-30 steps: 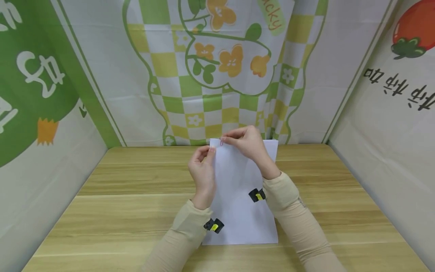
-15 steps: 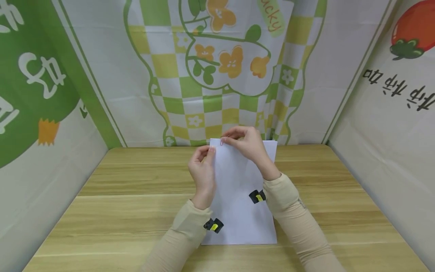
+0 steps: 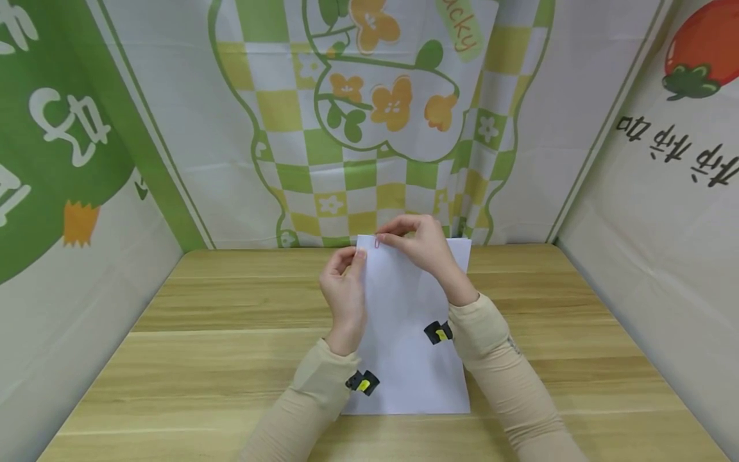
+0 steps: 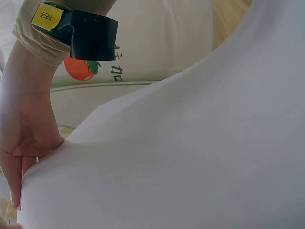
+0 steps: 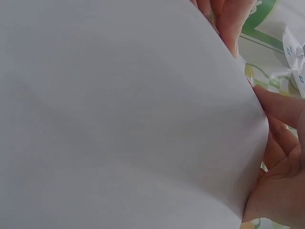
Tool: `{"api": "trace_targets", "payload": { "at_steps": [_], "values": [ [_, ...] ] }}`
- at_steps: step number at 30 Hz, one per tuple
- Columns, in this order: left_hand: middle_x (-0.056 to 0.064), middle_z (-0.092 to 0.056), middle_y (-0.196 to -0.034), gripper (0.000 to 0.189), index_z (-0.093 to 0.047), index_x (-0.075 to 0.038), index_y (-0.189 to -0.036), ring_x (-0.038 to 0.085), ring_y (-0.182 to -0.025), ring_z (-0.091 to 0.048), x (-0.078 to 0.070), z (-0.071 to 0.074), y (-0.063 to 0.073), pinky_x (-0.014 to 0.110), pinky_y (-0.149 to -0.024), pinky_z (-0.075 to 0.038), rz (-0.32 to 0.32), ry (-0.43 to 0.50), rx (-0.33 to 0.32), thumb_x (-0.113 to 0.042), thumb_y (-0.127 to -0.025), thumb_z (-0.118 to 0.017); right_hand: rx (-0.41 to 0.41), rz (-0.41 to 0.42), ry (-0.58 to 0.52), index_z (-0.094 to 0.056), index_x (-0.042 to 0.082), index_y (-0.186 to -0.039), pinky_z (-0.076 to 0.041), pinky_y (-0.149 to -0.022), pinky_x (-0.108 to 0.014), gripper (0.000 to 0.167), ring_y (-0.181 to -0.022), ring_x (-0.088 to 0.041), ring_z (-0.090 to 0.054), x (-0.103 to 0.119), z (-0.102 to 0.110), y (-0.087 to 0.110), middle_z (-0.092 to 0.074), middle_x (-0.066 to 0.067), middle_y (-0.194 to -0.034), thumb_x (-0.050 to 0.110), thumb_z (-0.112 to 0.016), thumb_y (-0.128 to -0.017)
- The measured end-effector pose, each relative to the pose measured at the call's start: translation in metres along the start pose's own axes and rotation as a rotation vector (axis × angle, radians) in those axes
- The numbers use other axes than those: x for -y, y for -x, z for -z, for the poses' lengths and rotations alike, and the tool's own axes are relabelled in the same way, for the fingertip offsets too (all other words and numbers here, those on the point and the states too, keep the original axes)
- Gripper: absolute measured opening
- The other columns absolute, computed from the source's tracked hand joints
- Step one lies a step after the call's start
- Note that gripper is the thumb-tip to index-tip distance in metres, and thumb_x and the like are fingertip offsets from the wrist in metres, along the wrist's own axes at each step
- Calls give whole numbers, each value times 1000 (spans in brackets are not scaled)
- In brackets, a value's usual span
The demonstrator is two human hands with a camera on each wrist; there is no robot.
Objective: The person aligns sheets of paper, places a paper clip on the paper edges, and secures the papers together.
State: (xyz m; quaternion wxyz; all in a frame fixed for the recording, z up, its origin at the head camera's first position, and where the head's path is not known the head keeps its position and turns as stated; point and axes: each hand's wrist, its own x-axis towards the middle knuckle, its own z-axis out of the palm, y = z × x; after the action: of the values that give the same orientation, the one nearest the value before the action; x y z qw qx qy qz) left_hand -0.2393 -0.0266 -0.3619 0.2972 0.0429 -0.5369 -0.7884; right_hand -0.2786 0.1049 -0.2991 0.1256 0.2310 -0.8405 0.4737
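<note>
White paper sheets (image 3: 404, 378), stacked and held up off the table at the far end, fill the middle of the head view. My left hand (image 3: 344, 295) pinches their upper left corner between thumb and fingers. On the top edge, a little right of that corner, sits a small pink-red paper clip (image 3: 377, 242). The thumb and forefinger of my right hand (image 3: 420, 245) pinch at the clip and the sheets' edge. In the right wrist view, the paper (image 5: 124, 114) bends toward my right hand (image 5: 281, 176), and it hides most of both hands' fingers behind it.
A wood-grain table (image 3: 231, 359) lies under the paper. Printed cloth walls stand close on three sides, with a checkered pattern (image 3: 369, 186) at the back. A black wrist mount (image 3: 437, 332) overlaps the sheets, as does another by the left wrist (image 3: 363, 383).
Slightly more of the paper clip shows below my right fingertips. Both hands otherwise hold almost the same place.
</note>
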Motion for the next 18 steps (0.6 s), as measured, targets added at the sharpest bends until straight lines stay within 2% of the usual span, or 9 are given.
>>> {"api": "trace_targets", "payload": {
  "at_steps": [15,18],
  "values": [
    [-1,-61,-74,9,-68,-11,-79,11,-75,-56,0,2,0,18,-63,-44,-3,-10,10,-3,-84,-69,32,-3,12,-75,15,-90,-46,-68,-28,13,-79,-13,-61,-1,-1,1,-71,0,-87,26,-72,-85],
    [1,-61,-75,3,-69,-6,-82,11,-76,-56,0,2,0,18,-63,-44,-2,-22,18,-5,-84,-69,27,-5,17,-75,15,-90,-46,-68,-28,12,-79,-13,-61,-1,-1,1,-71,0,-87,26,-71,-85]
  ]
}}
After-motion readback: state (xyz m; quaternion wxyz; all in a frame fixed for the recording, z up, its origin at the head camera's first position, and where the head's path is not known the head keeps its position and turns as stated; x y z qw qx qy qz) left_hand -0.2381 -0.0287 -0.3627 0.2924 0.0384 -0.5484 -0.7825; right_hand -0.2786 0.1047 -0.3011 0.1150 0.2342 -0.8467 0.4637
